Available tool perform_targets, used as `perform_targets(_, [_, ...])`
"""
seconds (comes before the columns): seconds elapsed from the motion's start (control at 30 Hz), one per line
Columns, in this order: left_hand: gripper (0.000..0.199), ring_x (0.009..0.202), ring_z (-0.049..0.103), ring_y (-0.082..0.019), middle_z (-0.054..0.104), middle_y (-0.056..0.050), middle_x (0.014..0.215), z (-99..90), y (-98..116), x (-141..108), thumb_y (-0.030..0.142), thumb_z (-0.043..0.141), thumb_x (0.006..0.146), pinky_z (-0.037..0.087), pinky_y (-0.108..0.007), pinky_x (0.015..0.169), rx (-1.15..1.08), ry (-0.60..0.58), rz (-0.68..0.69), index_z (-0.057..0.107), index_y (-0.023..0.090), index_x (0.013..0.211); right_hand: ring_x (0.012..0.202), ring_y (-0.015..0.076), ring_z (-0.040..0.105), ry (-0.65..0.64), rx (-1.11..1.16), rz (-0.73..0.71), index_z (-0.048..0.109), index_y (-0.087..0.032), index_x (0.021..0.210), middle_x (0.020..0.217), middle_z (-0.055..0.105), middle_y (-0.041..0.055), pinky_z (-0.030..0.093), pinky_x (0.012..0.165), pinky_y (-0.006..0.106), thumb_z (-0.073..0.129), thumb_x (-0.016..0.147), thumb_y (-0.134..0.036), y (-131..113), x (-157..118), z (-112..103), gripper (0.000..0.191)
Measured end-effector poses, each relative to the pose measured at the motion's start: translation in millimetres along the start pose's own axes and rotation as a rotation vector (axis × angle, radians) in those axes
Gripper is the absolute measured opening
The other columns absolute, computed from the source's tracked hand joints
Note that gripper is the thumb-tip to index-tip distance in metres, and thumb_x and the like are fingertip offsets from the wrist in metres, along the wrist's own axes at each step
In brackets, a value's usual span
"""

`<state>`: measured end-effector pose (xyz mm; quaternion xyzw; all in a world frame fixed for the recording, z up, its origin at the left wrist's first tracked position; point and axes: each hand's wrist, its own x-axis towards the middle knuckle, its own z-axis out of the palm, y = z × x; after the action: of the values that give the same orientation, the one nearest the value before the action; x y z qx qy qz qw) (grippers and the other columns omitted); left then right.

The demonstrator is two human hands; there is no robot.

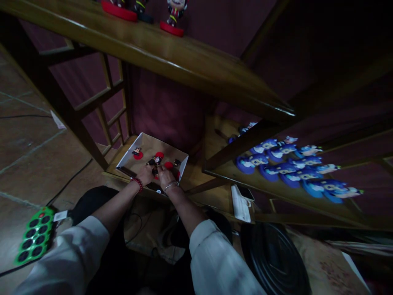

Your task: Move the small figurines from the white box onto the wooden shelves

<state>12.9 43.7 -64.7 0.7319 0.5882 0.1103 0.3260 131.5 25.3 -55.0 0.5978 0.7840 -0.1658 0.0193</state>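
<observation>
A shallow white-walled cardboard box (183,169) rests on the low wooden shelf, holding several small figurines and red round bases (168,165). Both my hands reach down into its near side, close together. My left hand (145,175), with a red bead bracelet, has its fingers closed at a small dark figurine (155,170). From the other side my right hand (166,178), wearing a silver bangle, pinches the same figurine; the fingers partly hide it. Just beyond the fingertips is another figurine (157,160) by a red base. One more figurine (136,151) lies at the box's left.
Above runs a wooden shelf edge (147,49) carrying figurines on red bases (172,28). Several blue figurines (281,169) crowd the right shelf. A phone (246,193) and white packet (240,205) lie below them. A green power strip (36,235) and cables are on the floor.
</observation>
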Motion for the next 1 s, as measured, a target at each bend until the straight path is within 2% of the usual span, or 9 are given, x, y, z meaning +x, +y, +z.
perform_targets(0.17, [0.024,0.073,0.059,-0.015,0.065,-0.005,0.074,-9.8,-2.5,-2.2,0.009,0.049,0.068,0.04,-0.021,0.063,-0.052,0.018,-0.045,0.065,0.017,0.085,0.094,0.0174,0.056,0.054,0.092,0.065,0.049,-0.015,0.112,0.107,0.055,0.0111,0.043,0.08,0.026,0.047,0.08,-0.016,-1.8,-0.6,-1.1,0.032])
perform_targets(0.33, [0.019,0.062,0.058,-0.014,0.061,-0.003,0.059,-16.0,-4.9,-1.5,0.014,0.048,0.072,0.041,-0.02,0.059,-0.274,0.09,-0.206,0.065,0.016,0.08,0.087,0.0173,0.058,0.142,0.105,0.118,0.055,-0.016,0.104,0.099,0.059,0.0102,0.043,0.076,0.026,0.045,0.082,-0.018,-7.9,-3.8,-11.1,0.025])
perform_targets(0.4, [0.016,0.057,0.057,-0.013,0.059,-0.003,0.057,-15.4,-2.7,-1.8,0.013,0.048,0.073,0.042,-0.02,0.057,-0.544,0.09,-0.294,0.063,0.014,0.079,0.086,0.0173,0.058,0.183,0.107,0.121,0.057,-0.016,0.1,0.095,0.061,0.0093,0.043,0.075,0.026,0.044,0.083,-0.02,-10.7,-5.7,-17.0,0.023])
perform_targets(0.5, [0.016,0.055,0.057,-0.012,0.06,-0.002,0.059,-14.8,4.4,-5.3,0.009,0.046,0.076,0.046,-0.022,0.056,-1.112,0.007,-0.392,0.059,0.014,0.083,0.088,0.0166,0.057,0.218,0.13,0.135,0.058,-0.016,0.099,0.095,0.061,0.0077,0.042,0.076,0.025,0.047,0.081,-0.02,-14.5,-10.2,-26.7,0.021])
perform_targets(0.57, [0.019,0.056,0.059,-0.012,0.061,-0.002,0.06,-16.3,10.1,-10.1,0.004,0.044,0.075,0.049,-0.024,0.058,-1.286,-0.049,-0.389,0.057,0.014,0.083,0.088,0.0161,0.056,0.226,0.143,0.143,0.058,-0.017,0.099,0.096,0.062,0.0068,0.042,0.077,0.025,0.049,0.079,-0.018,-16.3,-14.1,-32.8,0.021])
perform_targets(0.73, [0.022,0.055,0.061,-0.013,0.061,-0.003,0.06,-21.0,20.1,-25.4,-0.006,0.041,0.071,0.053,-0.03,0.061,-1.532,-0.144,-0.34,0.054,0.011,0.075,0.091,0.017,0.056,0.254,0.155,0.117,0.058,-0.016,0.1,0.098,0.062,0.0083,0.041,0.08,0.026,0.052,0.077,-0.017,-17.6,-23.6,-43.7,0.024])
perform_targets(0.87, [0.02,0.053,0.061,-0.012,0.06,-0.003,0.059,-23.6,26.7,-37.0,-0.006,0.042,0.071,0.053,-0.03,0.061,-1.579,-0.116,-0.287,0.054,0.01,0.072,0.092,0.0165,0.055,0.263,0.18,0.073,0.058,-0.016,0.102,0.097,0.062,0.008,0.041,0.081,0.026,0.05,0.078,-0.017,-19.3,-33.1,-53.3,0.026])
perform_targets(1.0, [0.018,0.056,0.061,-0.012,0.06,-0.002,0.059,-34.1,37.4,-51.7,-0.006,0.046,0.07,0.054,-0.029,0.063,-1.568,-0.066,-0.253,0.053,0.01,0.069,0.09,0.0169,0.055,0.308,0.189,0.049,0.058,-0.017,0.103,0.098,0.06,0.0086,0.042,0.081,0.027,0.049,0.079,-0.022,-25.0,-45.1,-65.3,0.026])
